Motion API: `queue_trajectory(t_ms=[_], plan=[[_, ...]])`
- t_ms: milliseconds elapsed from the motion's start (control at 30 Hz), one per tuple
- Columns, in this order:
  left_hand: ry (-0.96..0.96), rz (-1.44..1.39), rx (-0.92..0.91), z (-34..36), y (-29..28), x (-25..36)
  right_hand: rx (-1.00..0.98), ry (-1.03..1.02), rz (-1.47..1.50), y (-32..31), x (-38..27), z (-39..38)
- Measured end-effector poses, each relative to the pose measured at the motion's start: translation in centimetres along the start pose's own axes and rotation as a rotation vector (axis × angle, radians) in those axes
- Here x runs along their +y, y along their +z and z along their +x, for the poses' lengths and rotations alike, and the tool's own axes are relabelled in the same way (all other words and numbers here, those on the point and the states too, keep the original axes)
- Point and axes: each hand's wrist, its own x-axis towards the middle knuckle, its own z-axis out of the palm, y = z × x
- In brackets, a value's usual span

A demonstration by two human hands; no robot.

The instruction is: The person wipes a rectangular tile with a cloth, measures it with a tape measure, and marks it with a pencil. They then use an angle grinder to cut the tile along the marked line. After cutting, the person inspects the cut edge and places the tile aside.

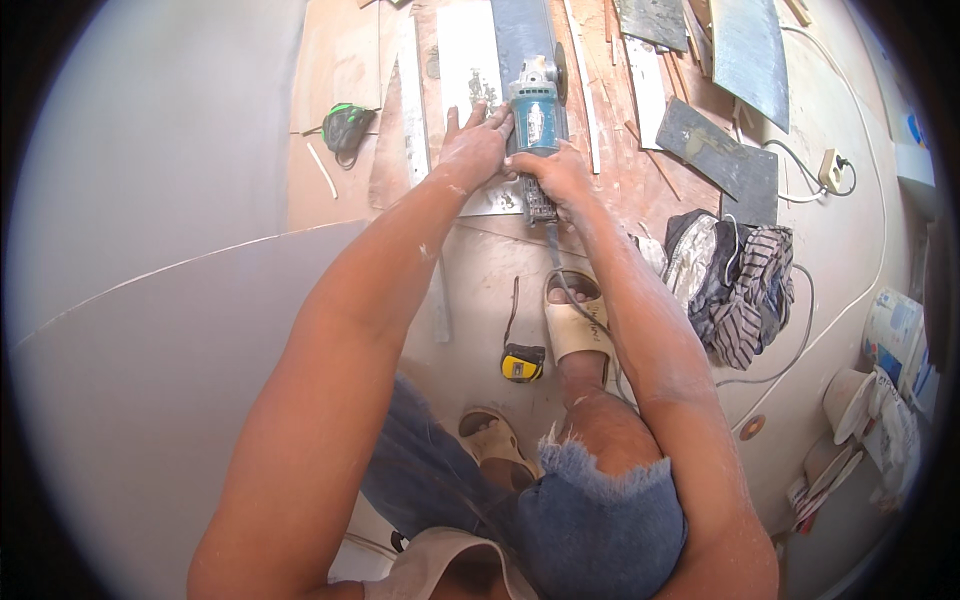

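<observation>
A teal angle grinder (536, 118) lies lengthwise over a long tile strip, its disc (560, 72) on the right side of its head. My right hand (562, 176) is closed around the grinder's rear body. With fingers stretched out, my left hand (474, 150) lies on a white tile strip (466, 45), close along the grinder's left side; its thumb is partly hidden. Left of that strip is a long metal straightedge (411, 95). The grinder's cord (556, 250) runs back towards my sandaled foot.
A yellow tape measure (522, 363) lies between my feet, a green-black one (347, 128) at far left. Tile offcuts (722, 150) and thin strips lie at right. Bundled cloth (740, 285), an extension socket (832, 170), a loose disc (753, 427) and buckets (895, 328) stand farther right.
</observation>
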Motion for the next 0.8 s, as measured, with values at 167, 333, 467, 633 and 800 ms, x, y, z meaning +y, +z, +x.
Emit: queue_trajectory(t_ms=[167,333,467,633,800], plan=[[-0.005,0.016,-0.044,-0.1,-0.7,0.2,-0.030,0.014,-0.010,-0.1,0.2,-0.1],[-0.012,0.025,-0.050,0.0,-0.7,0.1,-0.049,0.002,0.006,-0.2,0.9,0.1],[-0.012,0.002,-0.026,0.4,-0.2,0.3,-0.043,-0.039,-0.073,-0.5,1.0,0.1],[-0.027,0.049,-0.054,0.8,0.4,0.0,0.106,-0.063,-0.286,0.0,1.3,0.0],[-0.022,0.074,-0.058,0.7,0.3,0.1,0.158,-0.048,-0.405,-0.3,0.1,-1.6]])
